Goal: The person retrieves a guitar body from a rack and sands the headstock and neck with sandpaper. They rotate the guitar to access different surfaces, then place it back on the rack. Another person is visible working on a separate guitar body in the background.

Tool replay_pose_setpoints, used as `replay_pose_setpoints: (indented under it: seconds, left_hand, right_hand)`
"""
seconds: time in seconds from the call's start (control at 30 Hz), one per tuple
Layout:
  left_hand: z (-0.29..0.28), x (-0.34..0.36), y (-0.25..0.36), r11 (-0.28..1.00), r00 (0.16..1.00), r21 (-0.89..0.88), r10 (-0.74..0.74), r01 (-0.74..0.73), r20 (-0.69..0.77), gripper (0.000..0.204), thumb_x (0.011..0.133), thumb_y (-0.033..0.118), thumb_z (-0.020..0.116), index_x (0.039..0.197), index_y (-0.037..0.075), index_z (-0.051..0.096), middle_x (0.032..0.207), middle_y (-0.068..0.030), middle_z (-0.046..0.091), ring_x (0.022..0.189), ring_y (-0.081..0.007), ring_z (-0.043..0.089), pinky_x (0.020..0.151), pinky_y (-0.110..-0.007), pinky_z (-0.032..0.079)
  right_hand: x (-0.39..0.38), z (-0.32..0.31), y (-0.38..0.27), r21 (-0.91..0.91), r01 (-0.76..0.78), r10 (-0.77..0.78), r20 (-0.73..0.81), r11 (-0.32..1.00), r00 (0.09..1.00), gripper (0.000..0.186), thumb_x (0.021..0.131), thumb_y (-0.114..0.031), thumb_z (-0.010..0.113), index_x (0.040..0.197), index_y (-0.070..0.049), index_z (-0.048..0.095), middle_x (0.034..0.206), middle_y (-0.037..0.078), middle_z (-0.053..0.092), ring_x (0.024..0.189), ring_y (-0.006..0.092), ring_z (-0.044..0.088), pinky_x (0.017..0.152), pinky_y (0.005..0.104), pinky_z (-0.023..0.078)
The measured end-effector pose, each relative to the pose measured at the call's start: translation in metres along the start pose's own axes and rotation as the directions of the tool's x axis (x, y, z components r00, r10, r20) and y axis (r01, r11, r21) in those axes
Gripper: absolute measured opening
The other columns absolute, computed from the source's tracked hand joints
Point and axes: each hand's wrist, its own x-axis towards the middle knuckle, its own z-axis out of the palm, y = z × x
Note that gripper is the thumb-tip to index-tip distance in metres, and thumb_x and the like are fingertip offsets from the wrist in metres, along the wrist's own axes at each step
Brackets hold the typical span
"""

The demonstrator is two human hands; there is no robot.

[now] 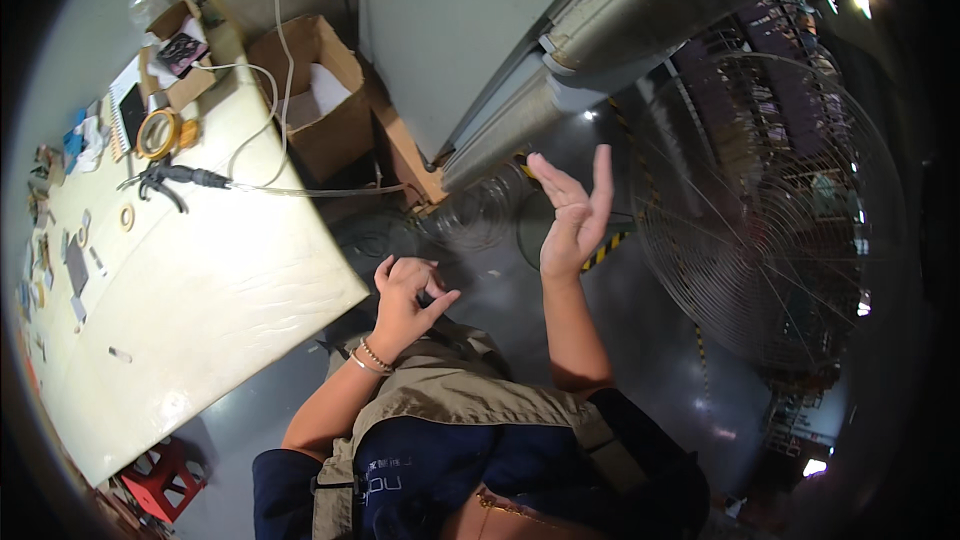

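Note:
My left hand is in the air just off the right corner of the white-topped table. Its fingers are loosely bent and apart, the thumb points to the right, and nothing shows in it. A beaded bracelet and a second band circle that wrist. My right hand is raised higher, with fingers stretched up and spread, holding nothing. Between this hand and the right side stands a large wire-caged fan. Nearest to my left hand on the table lies a black air blow gun with a clear hose.
An open cardboard box stands behind the table. On the tabletop are a yellow tape roll, a small box and several small parts. A metal duct slants across the top. A red stool is below the table's front edge.

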Motion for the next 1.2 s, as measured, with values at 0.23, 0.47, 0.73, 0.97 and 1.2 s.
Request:
replay_pose_setpoints:
  seconds: [0.23,0.47,0.73,0.97,1.2]
  left_hand:
    - [-0.027,-0.08,-0.05,0.931,0.906,0.05,-0.362,0.361,0.221,0.02,0.074,0.016,0.072,0.084,0.004,0.059,0.084,-0.0087,0.059,0.083,-0.0218,0.059,0.067,-0.029,0.047]
    - [-0.018,-0.245,-0.165,0.659,0.6,0.038,-0.705,0.751,0.377,0.07,0.076,0.039,0.072,0.128,0.0,0.045,0.123,-0.0207,0.053,0.116,-0.0339,0.05,0.099,-0.039,0.038]
    - [-0.028,-0.388,-0.212,0.851,0.666,0.228,-0.515,0.474,0.539,0.051,0.094,0.042,0.03,0.141,0.023,0.03,0.15,-0.0107,0.019,0.137,-0.0387,0.013,0.112,-0.043,0.013]
    - [-0.065,-0.503,-0.162,0.422,0.413,-0.035,-0.863,0.906,0.292,0.071,0.079,0.059,0.051,0.142,0.033,0.027,0.147,-0.0294,0.006,0.137,-0.0429,0.006,0.111,-0.047,0.011]
    - [0.021,-0.648,-0.208,0.202,0.224,-0.685,-0.973,0.7,-0.057,0.085,0.082,0.061,0.047,0.142,0.006,0.024,0.147,-0.0226,0.013,0.134,-0.0354,0.015,0.108,-0.045,0.017]
  right_hand:
    - [-0.077,0.02,0.035,0.017,-0.406,0.394,0.202,0.914,0.897,0.034,0.097,-0.02,0.043,0.117,0.007,0.047,0.093,0.014,0.064,0.087,0.02,0.063,0.084,0.03,0.047]
    - [-0.242,-0.008,0.073,-0.474,-0.585,0.72,0.623,0.659,0.307,0.025,0.088,-0.016,0.06,0.109,-0.002,0.058,0.093,0.009,0.066,0.086,0.0147,0.063,0.076,0.0279,0.049]
    - [-0.331,-0.02,0.045,-0.554,-0.541,0.612,0.786,0.632,-0.09,0.048,0.083,-0.018,0.065,0.127,-0.009,0.048,0.117,0.016,0.053,0.111,0.0274,0.05,0.093,0.0369,0.041]
    - [-0.362,0.023,0.033,-0.589,-0.178,0.516,0.791,0.789,-0.33,0.056,0.08,-0.016,0.066,0.132,-0.012,0.045,0.125,0.018,0.048,0.118,0.0337,0.045,0.096,0.0375,0.038]
    - [-0.366,0.171,-0.005,-0.304,0.005,0.28,0.871,0.953,-0.404,0.044,0.082,-0.011,0.06,0.125,-0.011,0.052,0.12,0.018,0.052,0.112,0.034,0.05,0.093,0.0393,0.042]
